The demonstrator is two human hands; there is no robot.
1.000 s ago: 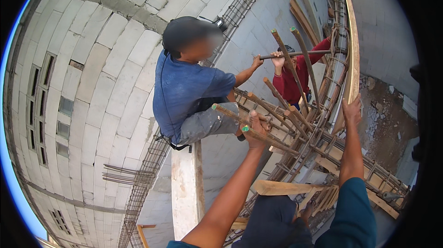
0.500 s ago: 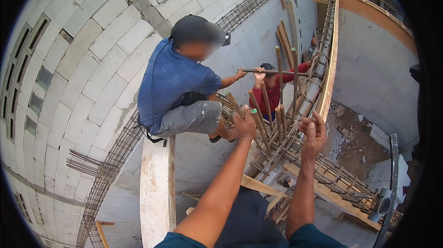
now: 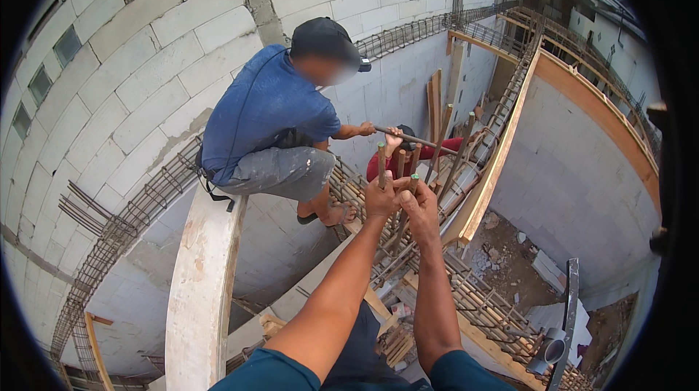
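Several upright rebars with painted tops rise from the corner of a steel cage in front of me. My left hand is closed round one rebar, just below its upper end. Beside it, my right hand grips a green-topped rebar, its thumb up along the bar. The two hands almost touch. Behind them stand more rebars. A long metal pipe is held by a co-worker in a blue shirt and by another person in red sleeves, whose body is partly hidden behind the bars.
At left a pale concrete beam carries the seated co-worker. Rebar cages and a wooden formwork board run along the wall tops. Below right lies rubble. A grey plastic pipe sits near the lower right, and a block wall rises at left.
My right hand has come left from open air and closed on a rebar beside my left hand. My left hand now wraps a bar. The view has shifted, and the held pipe now slopes.
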